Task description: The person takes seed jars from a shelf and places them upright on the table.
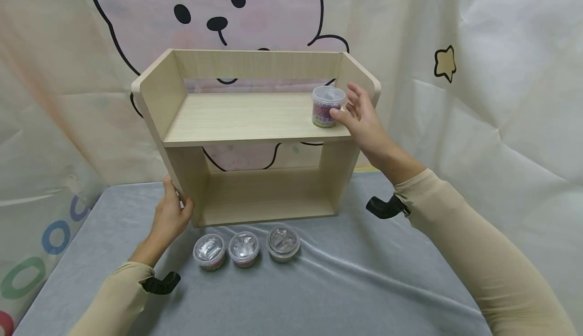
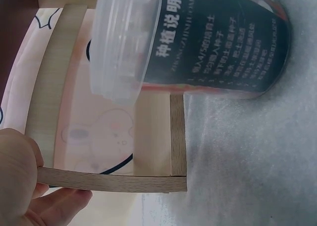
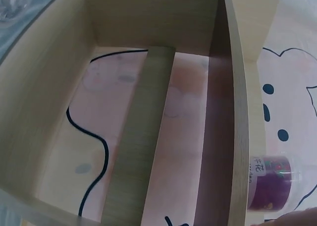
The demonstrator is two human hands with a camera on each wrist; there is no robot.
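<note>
A two-tier wooden shelf (image 1: 246, 116) stands on the table. My left hand (image 1: 169, 217) grips the lower part of its left side panel, thumb and fingers on either side of the panel's edge (image 2: 114, 179). On the right end of the upper tier stands a lidded clear plastic cup (image 1: 324, 116) with purple contents or label. My right hand (image 1: 371, 133) is at that cup's right side. Its thumb lies across the cup's front and the other fingers stand loosely apart at the right. In the right wrist view the cup (image 3: 273, 184) shows beyond the shelf board.
Before the shelf stand three lidded cups: left (image 1: 209, 252), middle (image 1: 243, 250) and right (image 1: 283, 245). One cup (image 2: 213, 42) with a dark printed label looms close in the left wrist view. Grey cloth (image 1: 328, 285) covers the table. A printed curtain (image 1: 492, 118) hangs behind.
</note>
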